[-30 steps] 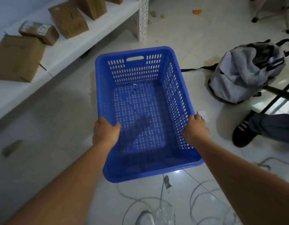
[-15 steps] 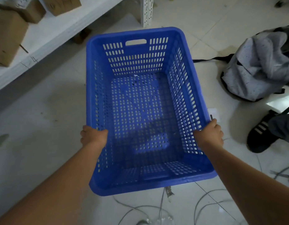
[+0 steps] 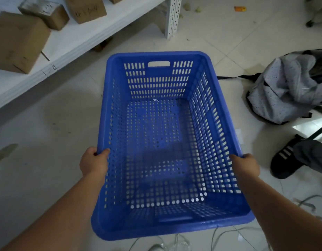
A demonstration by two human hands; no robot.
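A large blue perforated plastic crate [image 3: 157,55] fills the middle of the head view, held above the tiled floor with nothing inside it. My left hand [image 3: 94,163] grips its left rim, thumb hooked over the inside edge. My right hand [image 3: 245,165] grips the right rim the same way. Both hands hold the long sides near the end closest to me.
A white shelf [image 3: 80,38] with several cardboard boxes [image 3: 17,42] runs along the upper left, its perforated post [image 3: 172,17] just beyond the crate. A grey backpack [image 3: 290,87] lies on the floor at right, a person's black shoe [image 3: 285,158] below it. Loose cables [image 3: 220,238] trail near me.
The crate now looks larger and sits nearer to me, lower in view. Both hands kept their grip on its rims, and more of the shelf and far floor shows again.
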